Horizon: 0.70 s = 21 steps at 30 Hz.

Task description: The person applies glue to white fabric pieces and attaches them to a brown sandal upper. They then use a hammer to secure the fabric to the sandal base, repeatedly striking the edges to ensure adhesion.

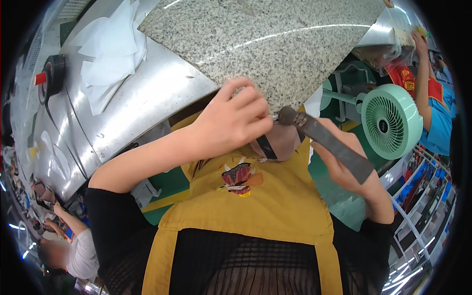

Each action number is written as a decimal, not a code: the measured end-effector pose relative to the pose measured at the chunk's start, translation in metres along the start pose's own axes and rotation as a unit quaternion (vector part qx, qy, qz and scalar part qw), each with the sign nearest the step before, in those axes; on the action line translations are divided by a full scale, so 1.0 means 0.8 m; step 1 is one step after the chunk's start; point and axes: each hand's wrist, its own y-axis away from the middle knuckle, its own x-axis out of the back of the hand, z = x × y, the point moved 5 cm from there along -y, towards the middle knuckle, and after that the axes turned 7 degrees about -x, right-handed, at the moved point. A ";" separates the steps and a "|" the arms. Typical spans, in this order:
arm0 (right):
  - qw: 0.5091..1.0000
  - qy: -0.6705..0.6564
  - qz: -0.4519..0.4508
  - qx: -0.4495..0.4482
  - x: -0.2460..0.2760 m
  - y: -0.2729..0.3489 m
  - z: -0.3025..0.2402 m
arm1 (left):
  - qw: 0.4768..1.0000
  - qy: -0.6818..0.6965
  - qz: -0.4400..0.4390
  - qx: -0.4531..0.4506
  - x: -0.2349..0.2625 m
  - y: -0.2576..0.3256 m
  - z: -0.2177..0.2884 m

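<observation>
Speckled grey stone slab (275,44) is lying before a mustard cloth apron (280,209). Bare L hand (238,113) is curling nr slab's corner, fingers bunched, I can't tell on what. Bare R hand (338,171) is clamping a dk-grey, round-ended hammer-like tool (332,142). Pinkish-brown, black-striped piece (285,145) is showing just below that corner.
</observation>
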 end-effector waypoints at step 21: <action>0.997 0.051 0.007 0.057 -0.008 -0.004 -0.006 | 0.999 0.018 0.019 -0.021 0.004 0.008 -0.006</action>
